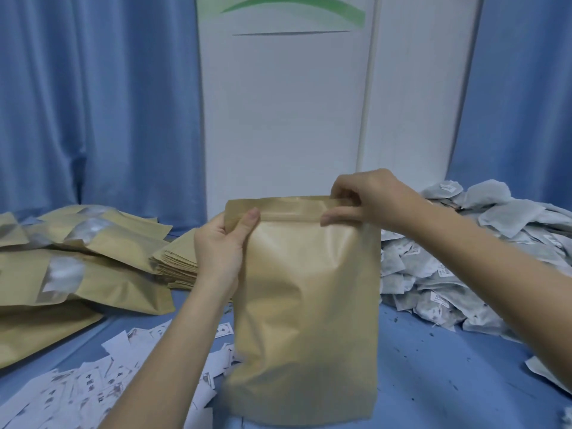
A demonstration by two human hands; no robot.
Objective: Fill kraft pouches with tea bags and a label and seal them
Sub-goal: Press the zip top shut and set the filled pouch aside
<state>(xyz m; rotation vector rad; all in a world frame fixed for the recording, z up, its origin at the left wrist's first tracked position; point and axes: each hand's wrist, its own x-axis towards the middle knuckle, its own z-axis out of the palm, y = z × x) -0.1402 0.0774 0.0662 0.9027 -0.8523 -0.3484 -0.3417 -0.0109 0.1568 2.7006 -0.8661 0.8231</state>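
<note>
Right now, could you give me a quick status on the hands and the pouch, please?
Left hand and right hand both pinching the zip strip. Kraft pouch upright, bulging, top pressed flat. Nothing in the way.

Both hands (220, 243) (368, 198) pinch upright pouch (306, 305) top.

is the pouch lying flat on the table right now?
No: the pouch stands upright, with the left hand and right hand pinching its top strip at either end.
</note>
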